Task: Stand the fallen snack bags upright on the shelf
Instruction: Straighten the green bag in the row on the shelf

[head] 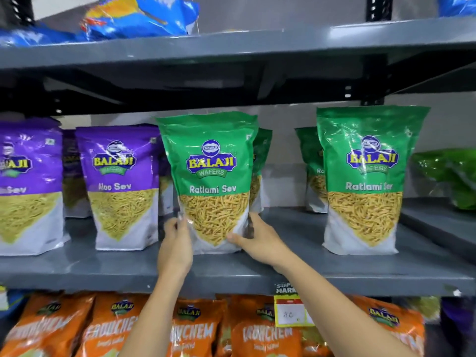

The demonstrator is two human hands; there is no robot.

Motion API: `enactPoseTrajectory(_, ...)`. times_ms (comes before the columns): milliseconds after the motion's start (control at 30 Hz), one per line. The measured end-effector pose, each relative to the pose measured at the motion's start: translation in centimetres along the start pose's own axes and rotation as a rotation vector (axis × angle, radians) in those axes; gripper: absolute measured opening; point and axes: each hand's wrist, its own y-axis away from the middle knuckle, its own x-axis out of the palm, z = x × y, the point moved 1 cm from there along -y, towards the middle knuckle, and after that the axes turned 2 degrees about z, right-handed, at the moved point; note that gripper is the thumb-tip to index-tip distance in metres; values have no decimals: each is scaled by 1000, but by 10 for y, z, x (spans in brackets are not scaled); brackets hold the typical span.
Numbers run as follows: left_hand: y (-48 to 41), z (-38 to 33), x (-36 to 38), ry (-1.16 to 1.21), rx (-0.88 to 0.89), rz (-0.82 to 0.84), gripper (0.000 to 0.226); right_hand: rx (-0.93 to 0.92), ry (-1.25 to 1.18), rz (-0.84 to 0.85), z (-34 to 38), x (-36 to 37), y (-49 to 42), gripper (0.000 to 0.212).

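Observation:
A green Ratlami Sev bag (211, 176) stands upright at the middle of the grey shelf (296, 264). My left hand (176, 247) grips its lower left edge and my right hand (257, 240) grips its lower right corner. Another green Ratlami Sev bag (365, 176) stands upright to the right, with a further one (309, 163) behind it. At the far right a green bag (450, 173) lies fallen on its side. Purple Aloo Sev bags (121, 186) stand upright to the left.
Orange Crunchem bags (195, 331) fill the shelf below, beside a yellow price tag (289, 313) on the shelf edge. Blue bags (134, 16) lie on the shelf above. A bare gap of shelf lies between the two front green bags.

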Motion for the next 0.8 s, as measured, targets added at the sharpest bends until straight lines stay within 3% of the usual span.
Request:
enactPoseTrajectory(100, 8, -5, -1, -97, -21, 47, 51, -26, 31, -22, -2, -1, 5, 78)
enactPoseTrajectory(333, 4, 4, 4, -172, 122, 169, 45, -7, 26, -106, -13, -17, 18, 65)
enactPoseTrajectory(533, 2, 5, 6, -181, 141, 189, 45, 47, -32, -68, -18, -18, 15, 77)
enactPoseTrajectory(600, 4, 5, 6, -149, 158, 188, 46, 58, -29, -86, -18, -18, 16, 91)
enactPoseTrajectory(667, 6, 3, 1, -48, 211, 143, 47, 32, -30, -241, -10, -15, 25, 107)
enactPoseTrajectory(700, 7, 1, -5, 38, 250, 98, 43, -22, -35, -388, -3, -13, 33, 103)
enactPoseTrajectory(800, 7, 1, -45, 220, 472, -94, 29, -431, -23, -798, 29, -3, 54, 43)
